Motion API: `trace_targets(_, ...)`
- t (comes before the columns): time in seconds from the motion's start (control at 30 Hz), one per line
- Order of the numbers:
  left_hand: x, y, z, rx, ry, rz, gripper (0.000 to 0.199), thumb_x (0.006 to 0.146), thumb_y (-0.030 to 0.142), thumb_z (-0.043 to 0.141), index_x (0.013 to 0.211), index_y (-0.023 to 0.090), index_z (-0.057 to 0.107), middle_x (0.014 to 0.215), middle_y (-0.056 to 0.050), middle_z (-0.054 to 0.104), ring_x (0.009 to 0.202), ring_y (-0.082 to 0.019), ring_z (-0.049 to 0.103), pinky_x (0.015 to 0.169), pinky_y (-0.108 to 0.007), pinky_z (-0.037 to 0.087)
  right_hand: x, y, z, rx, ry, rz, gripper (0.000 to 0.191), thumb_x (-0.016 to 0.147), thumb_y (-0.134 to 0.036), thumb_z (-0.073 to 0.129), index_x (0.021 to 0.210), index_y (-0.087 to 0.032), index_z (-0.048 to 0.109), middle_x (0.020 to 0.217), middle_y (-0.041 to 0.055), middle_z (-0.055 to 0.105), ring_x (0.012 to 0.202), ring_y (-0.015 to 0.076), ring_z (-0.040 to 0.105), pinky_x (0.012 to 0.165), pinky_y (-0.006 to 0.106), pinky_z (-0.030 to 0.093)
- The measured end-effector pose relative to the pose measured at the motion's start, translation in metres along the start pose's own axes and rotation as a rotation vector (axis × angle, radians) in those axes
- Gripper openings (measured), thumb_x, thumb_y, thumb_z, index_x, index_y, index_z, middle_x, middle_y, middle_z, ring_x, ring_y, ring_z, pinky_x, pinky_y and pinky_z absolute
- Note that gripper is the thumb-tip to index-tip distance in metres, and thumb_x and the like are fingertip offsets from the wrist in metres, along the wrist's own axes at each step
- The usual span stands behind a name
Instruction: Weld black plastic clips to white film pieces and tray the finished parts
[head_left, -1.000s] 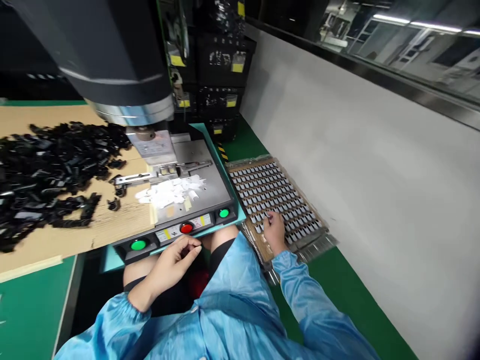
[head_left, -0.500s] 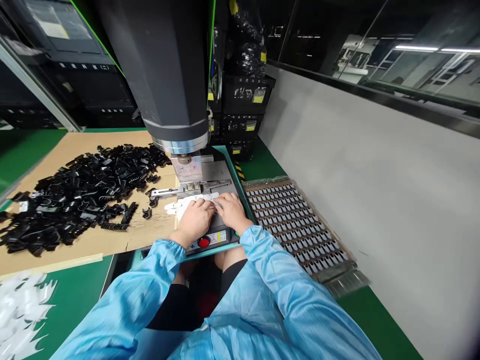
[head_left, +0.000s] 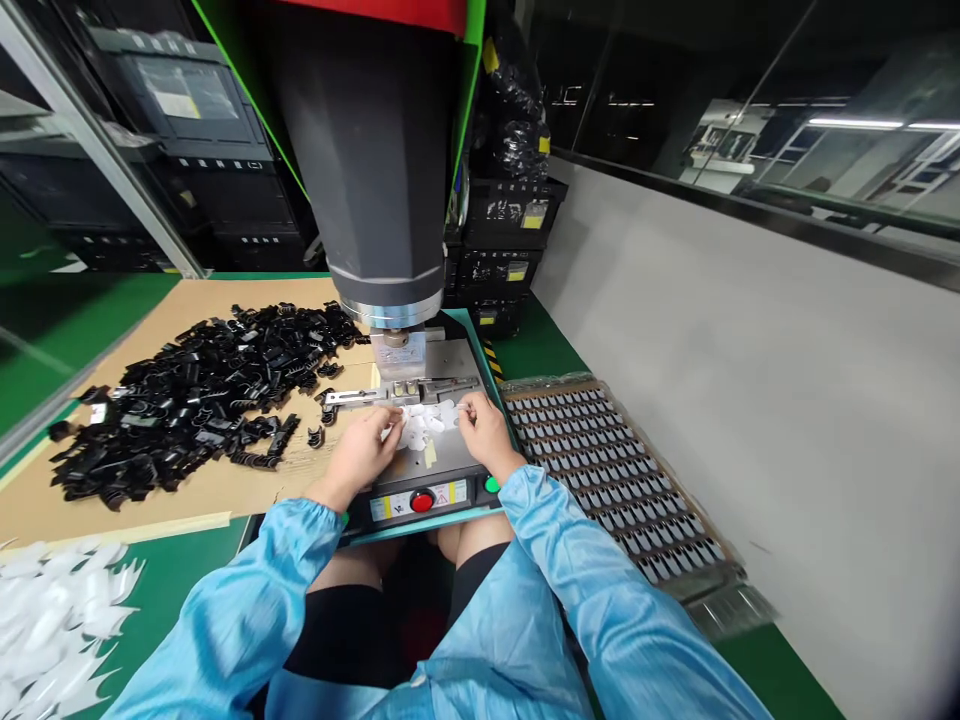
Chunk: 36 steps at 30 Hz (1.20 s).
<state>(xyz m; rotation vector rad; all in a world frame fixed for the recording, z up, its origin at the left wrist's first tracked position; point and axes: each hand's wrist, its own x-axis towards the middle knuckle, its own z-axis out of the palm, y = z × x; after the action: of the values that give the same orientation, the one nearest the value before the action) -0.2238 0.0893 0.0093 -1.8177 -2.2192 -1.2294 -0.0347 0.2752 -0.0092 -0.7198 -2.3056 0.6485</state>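
Two-sided reach on the white pieces [head_left: 424, 425]

So, closest to me: another white heap [head_left: 60, 620] on the green surface at lower left, then the red button [head_left: 421, 501] on the machine's front. Just past that, the left hand [head_left: 365, 446] is at the left end of the white pieces and the right hand [head_left: 484, 430] is at the right end. Half a second ago the hands were side by side over them; now they've split and the pieces show between. A second ago the right hand was off at the tray [head_left: 701, 582], so I'd say the work has moved from there onto these loose ones.

Fingers: left thumb and fingertips close together, right fingers curled in. Can't tell if either actually has a piece.

The white pieces lie on the metal bed [head_left: 457, 460], on the near side of the jig [head_left: 405, 388]. Press head [head_left: 390, 310] hangs above that. Black parts [head_left: 202, 390] heaped off left, dark bins [head_left: 514, 270] stacked way behind.
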Motion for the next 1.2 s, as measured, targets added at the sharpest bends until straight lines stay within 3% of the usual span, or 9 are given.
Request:
trace_targets(0.1,0.019,-0.020,-0.006,0.051,0.080,-0.071,0.018,0.104,0.037,0.060,0.101,0.022,0.069,0.111,-0.010,0.077,0.103,-0.026,0.072,0.095,-0.040,0.055,0.013,-0.008,0.006,-0.015,0.003,-0.040,0.038,0.101,-0.019,0.049,0.137,-0.023,0.062,0.119,0.0093,0.071,0.104,0.0234,0.068,0.096,0.034,0.054)
trace_targets(0.33,0.055,-0.035,0.017,0.134,0.077,-0.103,0.022,0.104,0.032,0.060,0.092,0.020,0.073,0.101,-0.012,0.074,0.096,-0.027,0.069,0.088,-0.038,0.053,0.044,-0.028,0.029,-0.180,-0.041,-0.179,0.028,0.110,-0.026,0.046,0.123,-0.026,0.071,0.121,0.0084,0.074,0.120,0.0250,0.064,0.108,0.037,0.050)
trace_targets(0.5,0.050,-0.024,0.020,0.331,0.029,-0.040,0.027,0.107,0.032,0.054,0.104,0.017,0.077,0.109,-0.016,0.072,0.104,-0.031,0.065,0.093,-0.041,0.050,0.055,-0.038,0.042,-0.264,-0.082,-0.282,0.027,0.110,-0.028,0.051,0.121,-0.030,0.076,0.124,0.0071,0.075,0.127,0.0259,0.059,0.108,0.039,0.049)
trace_targets(0.63,0.041,-0.016,0.014,0.486,-0.027,-0.006,0.034,0.108,0.039,0.052,0.121,0.018,0.075,0.117,-0.018,0.070,0.109,-0.034,0.060,0.093,-0.046,0.047,0.054,-0.039,0.046,-0.306,-0.176,-0.309,0.031,0.109,-0.026,0.052,0.132,-0.030,0.073,0.138,0.0059,0.072,0.130,0.0280,0.056,0.108,0.043,0.047)
trace_targets(0.77,0.039,-0.014,0.013,0.499,-0.065,-0.014,0.038,0.108,0.039,0.049,0.133,0.018,0.070,0.126,-0.018,0.068,0.114,-0.034,0.058,0.097,-0.047,0.045,0.049,-0.043,0.046,-0.334,-0.207,-0.302,0.041,0.108,-0.023,0.049,0.146,-0.027,0.064,0.149,0.0058,0.066,0.141,0.0312,0.049,0.117,0.049,0.042)
trace_targets(0.93,0.040,-0.004,0.015,0.476,-0.106,-0.067,0.043,0.108,0.038,0.047,0.139,0.014,0.065,0.137,-0.019,0.065,0.123,-0.035,0.055,0.105,-0.050,0.044,0.048,-0.053,0.041,-0.416,-0.241,-0.307,0.047,0.105,-0.021,0.048,0.151,-0.025,0.061,0.153,0.0065,0.064,0.146,0.0335,0.045,0.125,0.053,0.031)
trace_targets(1.07,0.025,-0.001,-0.002,0.428,-0.107,-0.082,0.041,0.107,0.039,0.051,0.140,0.020,0.064,0.141,-0.014,0.064,0.127,-0.033,0.054,0.108,-0.049,0.043,0.047,-0.055,0.039,-0.453,-0.240,-0.300,0.048,0.104,-0.021,0.049,0.150,-0.023,0.062,0.154,0.0068,0.063,0.146,0.0343,0.044,0.125,0.051,0.030)
trace_targets(1.2,-0.014,-0.018,-0.041,0.499,0.014,-0.201,0.039,0.106,0.041,0.053,0.137,0.020,0.065,0.137,-0.015,0.065,0.122,-0.034,0.057,0.100,-0.047,0.045,0.042,-0.072,0.049,-0.413,-0.175,-0.269,0.042,0.103,-0.024,0.053,0.144,-0.021,0.065,0.141,0.0119,0.068,0.132,0.0328,0.051,0.114,0.046,0.039)
